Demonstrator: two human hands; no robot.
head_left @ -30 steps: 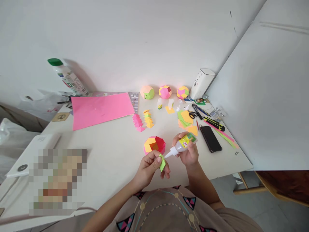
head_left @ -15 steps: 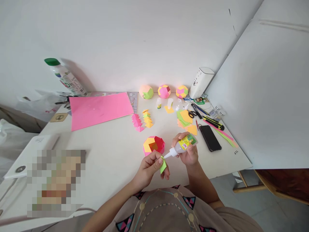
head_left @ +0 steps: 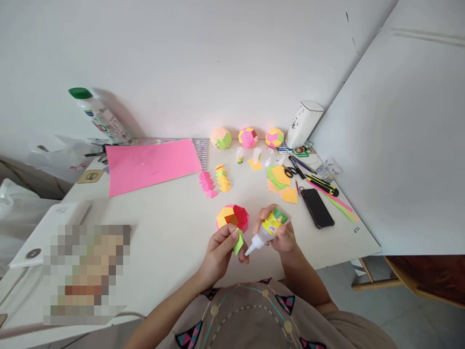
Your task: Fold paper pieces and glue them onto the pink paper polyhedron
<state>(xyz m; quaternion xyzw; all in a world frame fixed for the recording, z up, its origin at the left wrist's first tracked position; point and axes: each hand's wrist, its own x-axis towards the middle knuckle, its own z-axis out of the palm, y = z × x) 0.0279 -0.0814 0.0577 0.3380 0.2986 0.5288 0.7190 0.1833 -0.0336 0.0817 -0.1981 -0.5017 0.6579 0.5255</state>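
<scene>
My left hand (head_left: 220, 252) pinches a small folded green paper piece (head_left: 238, 241) just above the table's near edge. My right hand (head_left: 279, 236) is wrapped round a small glue bottle (head_left: 269, 226) with a yellow-green label, tilted so its white nozzle points down-left at the green piece. Just behind both hands sits a half-built paper ball (head_left: 232, 217) of pink, yellow and red faces, open at the top.
Rows of folded pink (head_left: 207, 183) and yellow (head_left: 223, 178) pieces lie mid-table. A large pink sheet (head_left: 152, 164), three finished paper balls (head_left: 247, 137), loose paper squares (head_left: 279, 179), scissors (head_left: 290, 171), a black phone (head_left: 317, 207), pens and a white box (head_left: 303, 124) stand around.
My right hand has tipped the glue bottle lower and drawn it nearer my left hand. My left hand has lifted the green piece slightly toward the paper ball.
</scene>
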